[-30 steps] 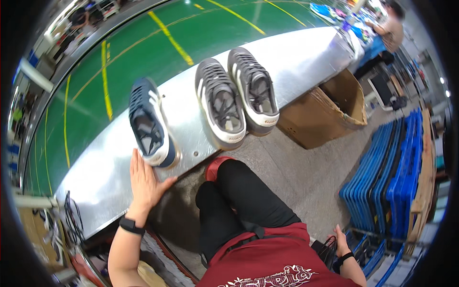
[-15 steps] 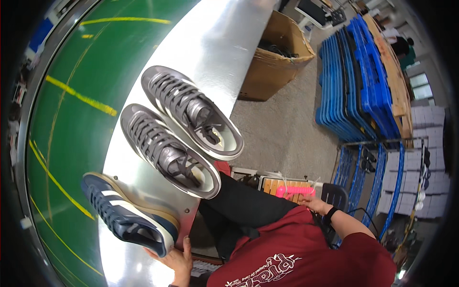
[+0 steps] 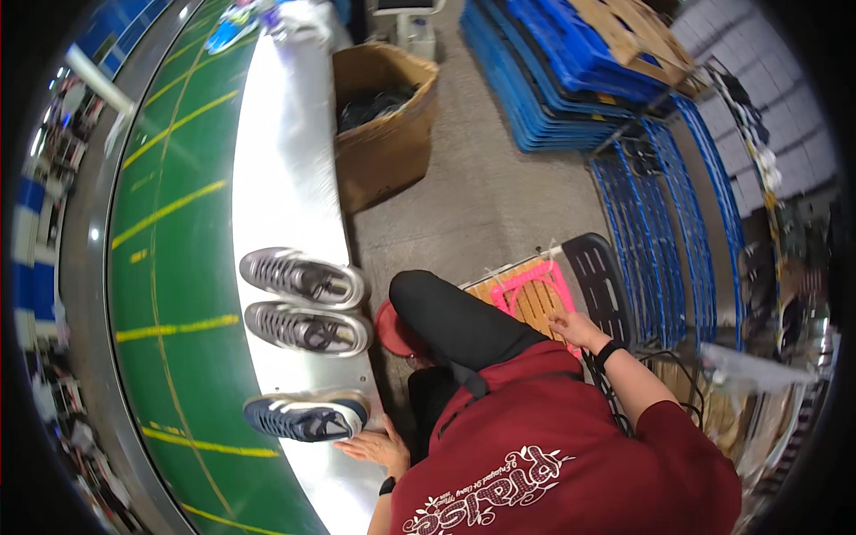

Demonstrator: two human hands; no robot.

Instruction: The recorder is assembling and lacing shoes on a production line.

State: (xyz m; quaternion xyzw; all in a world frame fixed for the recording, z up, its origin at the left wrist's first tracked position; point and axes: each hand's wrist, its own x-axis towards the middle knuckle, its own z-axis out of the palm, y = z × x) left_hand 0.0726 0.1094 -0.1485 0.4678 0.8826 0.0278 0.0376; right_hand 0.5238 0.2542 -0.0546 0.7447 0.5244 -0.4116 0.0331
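A navy sneaker with a white heel edge lies on the shiny metal table, its toe over the green surface. My left hand rests beside its heel, fingers stretched out along the metal; whether the fingertips touch the shoe is unclear. Farther off, a dark grey sneaker and its matching sneaker lie side by side, toes to the left and laces tucked inside. My right hand is over a slatted wooden seat, at a pink frame-like piece. Its fingers look extended, with nothing visible in them.
A green conveyor-like surface with yellow lines runs along the left. Beyond the shoes, a large cardboard box stands against the table. Stacked blue pallets and a blue-barred rack are at the right. My knee is by the table edge.
My view has swung and pulled back, making the shoes look smaller. My left hand, earlier at the navy sneaker's heel and partly beneath it, now lies flat beside it. My right hand stays by the pink piece.
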